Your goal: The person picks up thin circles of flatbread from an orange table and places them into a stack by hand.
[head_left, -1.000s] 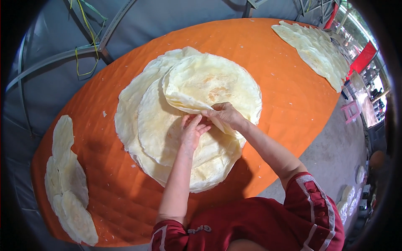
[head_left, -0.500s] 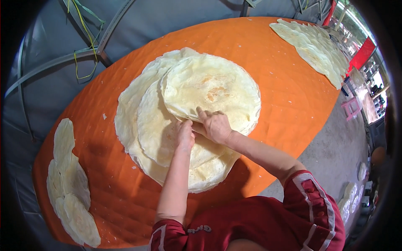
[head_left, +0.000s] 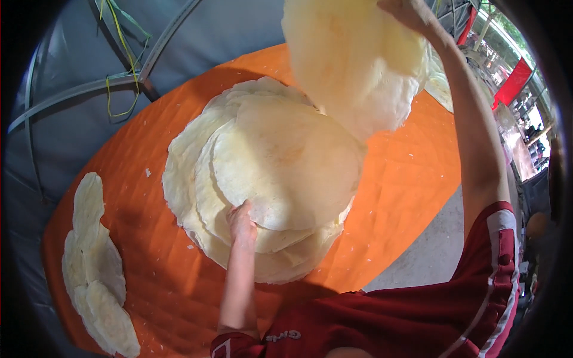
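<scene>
My right hand (head_left: 409, 12) is raised at the upper right, gripping the top edge of a thin, pale round sheet (head_left: 349, 62) that hangs from it, slightly see-through. Below, a wide stack of overlapping round flatbread-like sheets (head_left: 274, 164) lies on an orange cover (head_left: 400, 197), partly in shadow. My left hand (head_left: 242, 221) is at the lower left of the stack’s top sheet, its fingers closed on that sheet’s edge, the fingertips partly hidden.
More sheets lie in an overlapping row (head_left: 95, 268) at the left and at the right (head_left: 440, 83), partly hidden. Grey sheeting with a metal frame (head_left: 89, 80) and dangling yellow cord is at the back left. Concrete floor (head_left: 418, 250) shows beyond the cover.
My right hand has swung up and away to the upper right, lifting a sheet off the stack. My left hand has shifted a little left and down, staying at the stack.
</scene>
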`<state>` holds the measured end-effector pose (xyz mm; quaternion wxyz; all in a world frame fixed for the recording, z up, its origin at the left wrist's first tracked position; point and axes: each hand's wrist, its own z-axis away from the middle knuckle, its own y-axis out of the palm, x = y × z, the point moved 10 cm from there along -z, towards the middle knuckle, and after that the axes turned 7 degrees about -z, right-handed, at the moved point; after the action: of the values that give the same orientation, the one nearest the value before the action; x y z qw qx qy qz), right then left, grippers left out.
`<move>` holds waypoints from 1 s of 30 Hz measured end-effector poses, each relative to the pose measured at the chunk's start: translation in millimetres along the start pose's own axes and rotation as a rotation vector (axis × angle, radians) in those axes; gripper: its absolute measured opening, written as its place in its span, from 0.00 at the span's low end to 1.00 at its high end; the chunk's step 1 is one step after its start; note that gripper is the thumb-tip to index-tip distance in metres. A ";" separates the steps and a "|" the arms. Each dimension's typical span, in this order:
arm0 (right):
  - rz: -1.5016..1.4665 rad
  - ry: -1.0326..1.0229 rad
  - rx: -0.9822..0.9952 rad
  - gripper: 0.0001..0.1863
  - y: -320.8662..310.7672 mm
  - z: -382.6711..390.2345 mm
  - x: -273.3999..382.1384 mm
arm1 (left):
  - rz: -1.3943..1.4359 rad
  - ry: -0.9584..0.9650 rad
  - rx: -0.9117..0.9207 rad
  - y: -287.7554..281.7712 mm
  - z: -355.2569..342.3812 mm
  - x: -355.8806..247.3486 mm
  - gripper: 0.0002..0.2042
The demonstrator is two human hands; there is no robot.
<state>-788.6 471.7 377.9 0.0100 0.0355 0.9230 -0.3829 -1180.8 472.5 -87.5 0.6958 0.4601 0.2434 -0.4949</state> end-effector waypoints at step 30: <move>-0.136 -0.415 0.487 0.05 83.9 144.0 311.3 | -0.881 0.285 -0.176 -87.2 52.7 -82.0 0.13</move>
<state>-1094.2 446.9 202.7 0.1637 -0.1036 0.7827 -0.5914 -1298.6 456.6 -33.2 0.4157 0.3155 0.5497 -0.6523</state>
